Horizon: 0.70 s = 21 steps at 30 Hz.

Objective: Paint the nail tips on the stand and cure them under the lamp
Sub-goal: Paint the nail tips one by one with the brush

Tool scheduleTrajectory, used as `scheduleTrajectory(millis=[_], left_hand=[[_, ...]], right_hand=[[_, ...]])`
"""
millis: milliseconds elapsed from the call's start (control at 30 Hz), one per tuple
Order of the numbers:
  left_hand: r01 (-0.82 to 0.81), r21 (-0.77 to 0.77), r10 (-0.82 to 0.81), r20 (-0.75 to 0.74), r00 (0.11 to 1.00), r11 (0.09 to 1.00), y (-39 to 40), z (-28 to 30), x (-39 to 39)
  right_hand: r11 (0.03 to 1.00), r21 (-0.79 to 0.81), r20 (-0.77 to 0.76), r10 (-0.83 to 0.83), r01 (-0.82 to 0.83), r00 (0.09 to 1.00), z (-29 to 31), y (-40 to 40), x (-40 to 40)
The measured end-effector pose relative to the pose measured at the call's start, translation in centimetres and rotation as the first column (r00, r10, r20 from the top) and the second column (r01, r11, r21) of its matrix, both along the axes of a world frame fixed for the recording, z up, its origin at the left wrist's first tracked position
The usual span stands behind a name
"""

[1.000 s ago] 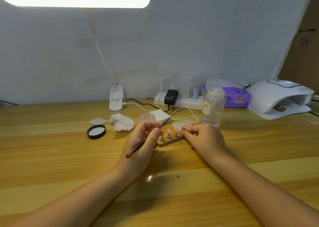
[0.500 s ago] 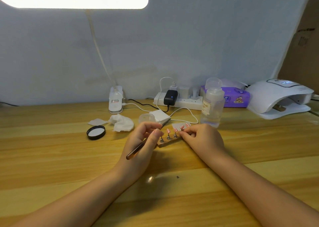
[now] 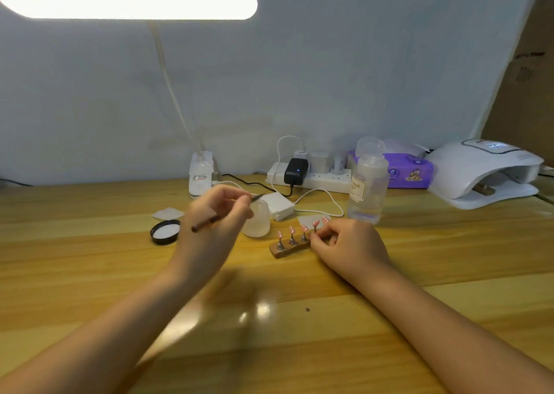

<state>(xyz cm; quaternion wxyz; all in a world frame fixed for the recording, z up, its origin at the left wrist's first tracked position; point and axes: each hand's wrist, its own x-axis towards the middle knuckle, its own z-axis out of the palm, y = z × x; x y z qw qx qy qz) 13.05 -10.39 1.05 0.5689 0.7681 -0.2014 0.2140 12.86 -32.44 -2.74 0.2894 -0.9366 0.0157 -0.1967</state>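
Observation:
A small wooden stand [image 3: 289,249] lies on the table with several pink nail tips [image 3: 303,228] on metal pegs. My right hand [image 3: 347,248] pinches the stand's right end. My left hand [image 3: 214,222] is raised and holds a thin brown brush [image 3: 223,215], its tip pointing over a small frosted jar [image 3: 257,221] left of the stand. The white curing lamp [image 3: 482,173] sits at the back right with its display lit.
A black jar lid [image 3: 165,231] and a white pad [image 3: 167,213] lie at the left. A clear bottle [image 3: 367,187], a power strip [image 3: 311,178] with cables, a purple tissue pack [image 3: 409,172] and a desk lamp clamp [image 3: 201,173] line the back of the wooden table [image 3: 90,273].
My left hand has lifted the brush away from the nail tips, up and left toward the frosted jar. My right hand stays on the stand.

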Motion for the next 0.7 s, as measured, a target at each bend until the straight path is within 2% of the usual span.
scheduleTrajectory(millis=[133,200,333,500,700], left_hand=[[-0.154,0.004,0.154,-0.047,0.987,0.988,2.0,2.4,1.8],[-0.175,0.035,0.177,-0.067,0.982,0.984,2.6,2.9,2.3],[-0.155,0.224,0.165,-0.028,0.986,0.962,2.4,3.8,3.1],[-0.096,0.529,0.198,-0.140,0.970,0.843,0.9,4.6,4.9],[-0.028,0.625,0.196,-0.202,0.960,0.780,-0.7,4.2,5.6]], right_hand=[[1.000,-0.002,0.001,-0.001,0.001,1.000,-0.1,0.0,0.1],[1.000,0.000,0.018,-0.001,0.001,1.000,-0.1,-0.1,0.2],[1.000,-0.004,0.013,0.012,-0.012,1.000,-0.2,-0.1,0.4],[0.999,-0.019,0.015,0.030,-0.030,0.999,-0.2,-0.3,0.5],[0.998,-0.050,0.008,0.033,-0.033,0.999,-0.1,-0.3,0.6]])
